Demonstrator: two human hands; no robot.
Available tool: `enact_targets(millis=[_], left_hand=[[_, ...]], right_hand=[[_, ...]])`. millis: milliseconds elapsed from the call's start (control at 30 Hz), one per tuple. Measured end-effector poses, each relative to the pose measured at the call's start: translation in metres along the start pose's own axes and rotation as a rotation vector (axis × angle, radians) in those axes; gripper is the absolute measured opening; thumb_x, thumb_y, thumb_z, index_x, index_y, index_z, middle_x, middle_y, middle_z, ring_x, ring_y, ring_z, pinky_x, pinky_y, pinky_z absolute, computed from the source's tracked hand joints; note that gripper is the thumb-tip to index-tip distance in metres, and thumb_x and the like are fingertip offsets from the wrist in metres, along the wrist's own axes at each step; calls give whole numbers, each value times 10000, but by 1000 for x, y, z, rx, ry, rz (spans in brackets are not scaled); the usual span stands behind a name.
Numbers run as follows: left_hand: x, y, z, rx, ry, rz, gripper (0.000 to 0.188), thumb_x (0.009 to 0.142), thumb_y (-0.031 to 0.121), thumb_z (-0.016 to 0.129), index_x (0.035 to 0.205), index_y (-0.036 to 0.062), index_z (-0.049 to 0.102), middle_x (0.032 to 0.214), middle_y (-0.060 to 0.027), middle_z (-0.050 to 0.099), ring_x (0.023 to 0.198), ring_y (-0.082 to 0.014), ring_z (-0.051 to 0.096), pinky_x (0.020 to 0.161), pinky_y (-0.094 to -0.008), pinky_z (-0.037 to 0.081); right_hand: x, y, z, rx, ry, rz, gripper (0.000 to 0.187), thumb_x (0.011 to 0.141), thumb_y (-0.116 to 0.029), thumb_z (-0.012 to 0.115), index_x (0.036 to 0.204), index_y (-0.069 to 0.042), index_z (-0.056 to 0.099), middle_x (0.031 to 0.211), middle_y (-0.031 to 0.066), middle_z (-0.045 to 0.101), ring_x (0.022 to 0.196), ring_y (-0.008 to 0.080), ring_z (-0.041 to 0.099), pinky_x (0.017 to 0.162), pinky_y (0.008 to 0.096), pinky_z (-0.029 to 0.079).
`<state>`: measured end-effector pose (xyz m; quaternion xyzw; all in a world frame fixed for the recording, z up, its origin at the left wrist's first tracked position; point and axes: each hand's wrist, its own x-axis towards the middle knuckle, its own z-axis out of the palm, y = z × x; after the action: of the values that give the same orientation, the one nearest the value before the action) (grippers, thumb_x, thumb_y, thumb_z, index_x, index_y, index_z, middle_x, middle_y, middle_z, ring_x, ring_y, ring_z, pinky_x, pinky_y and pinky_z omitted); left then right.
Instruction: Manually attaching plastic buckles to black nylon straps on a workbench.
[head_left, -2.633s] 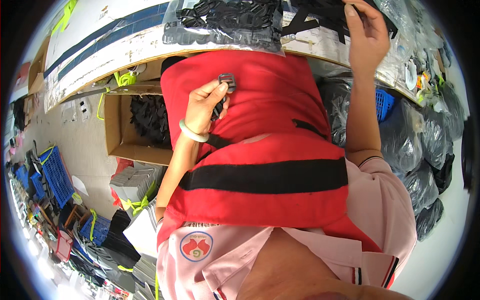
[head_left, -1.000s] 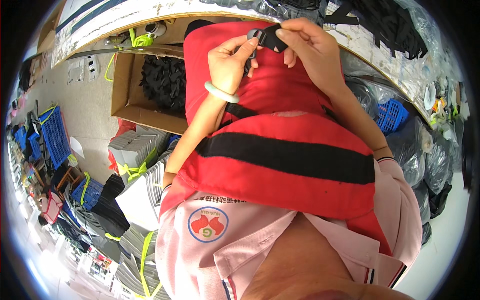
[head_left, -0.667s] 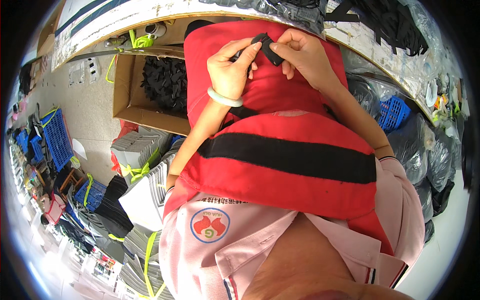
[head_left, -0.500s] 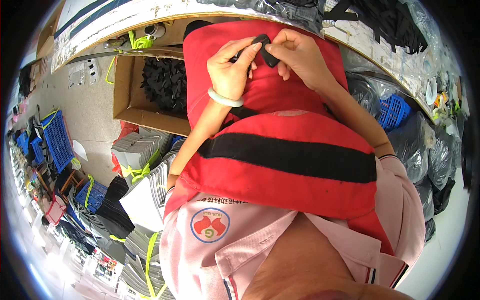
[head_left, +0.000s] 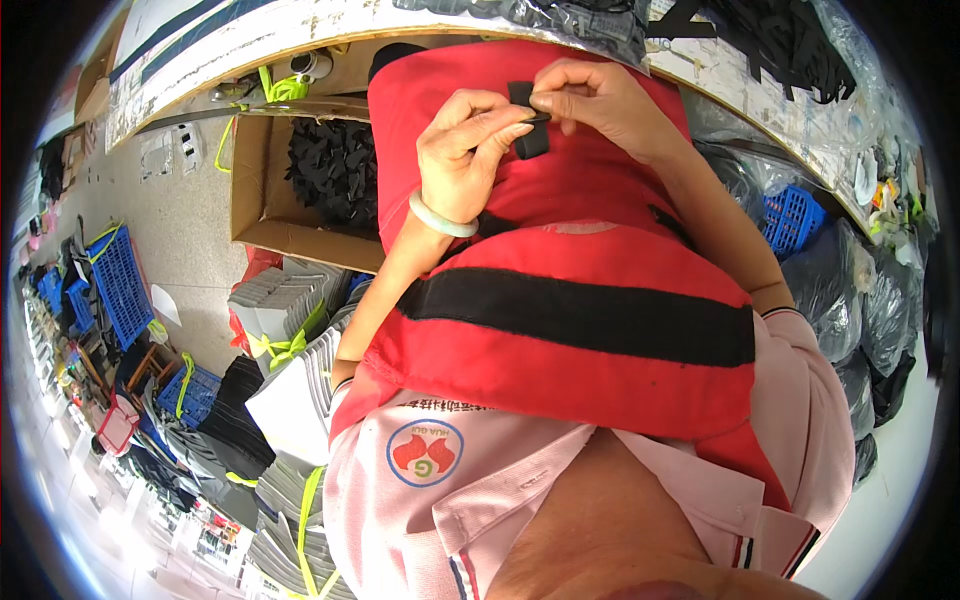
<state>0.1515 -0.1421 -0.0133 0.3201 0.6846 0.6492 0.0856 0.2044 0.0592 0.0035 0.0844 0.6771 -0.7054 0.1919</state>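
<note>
Between my two hands, above the red apron [head_left: 560,190] on my lap, is a short black strap piece [head_left: 533,142]. My left hand [head_left: 468,145] pinches it at its middle between thumb and fingers; one end hangs below the fingertips and the other sticks up above them. My right hand [head_left: 605,105] pinches the strap's upper part between thumb and forefinger. Whether there is a buckle or ring at the pinched spot is too small to make out. A pale bangle sits on my left wrist.
Left of my lap stands a cardboard box [head_left: 262,190] full of small black pieces [head_left: 335,165]. Stacks of grey sheets [head_left: 280,300] tied with yellow-green strips lie nearer. A worktable [head_left: 390,22] curves ahead, with black strips [head_left: 775,45] at right. Filled plastic bags [head_left: 835,290] and a blue basket [head_left: 790,220] are at right.
The black strap has turned from slanted to nearly upright, with both ends now showing around my left fingertips. My left hand has tilted and moved slightly down; my right fingers have closed in.
</note>
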Motion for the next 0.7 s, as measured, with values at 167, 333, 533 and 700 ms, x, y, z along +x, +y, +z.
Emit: enact_targets(millis=[167, 333, 533, 700], left_hand=[[-2, 7, -2, -23, -16, -25, 152, 784, -55, 685, 921, 2, 718, 866, -49, 606, 673, -99, 577, 577, -225, 468], [-8, 10, -8, -91, -12, -59, 144, 810, -66, 656, 932, -11, 712, 887, -55, 594, 636, -88, 559, 553, -204, 459], [-24, 24, -35, -84, -9, -193, 129, 818, -72, 649, 924, -22, 705, 891, -52, 602, 630, -78, 547, 511, -196, 414], [-59, 15, -116, 450, 136, -327, 184, 821, -39, 665, 982, 41, 706, 909, -14, 644, 604, -54, 531, 491, -193, 417]], right_hand=[[6, 4, 5, 73, 109, -128, 154, 905, -173, 641, 961, -30, 636, 844, 18, 638, 777, 75, 587, 727, 210, 483], [10, 2, 12, 100, 167, -161, 134, 885, -151, 661, 905, -30, 607, 815, 41, 645, 728, 85, 598, 694, 220, 494], [34, 11, 38, 206, 108, -116, 112, 904, -134, 633, 912, -35, 582, 787, 39, 630, 733, 86, 606, 688, 227, 502], [46, 28, 67, 86, -140, -186, 263, 939, -180, 583, 1137, -16, 526, 926, 83, 655, 866, 137, 631, 774, 269, 502]])
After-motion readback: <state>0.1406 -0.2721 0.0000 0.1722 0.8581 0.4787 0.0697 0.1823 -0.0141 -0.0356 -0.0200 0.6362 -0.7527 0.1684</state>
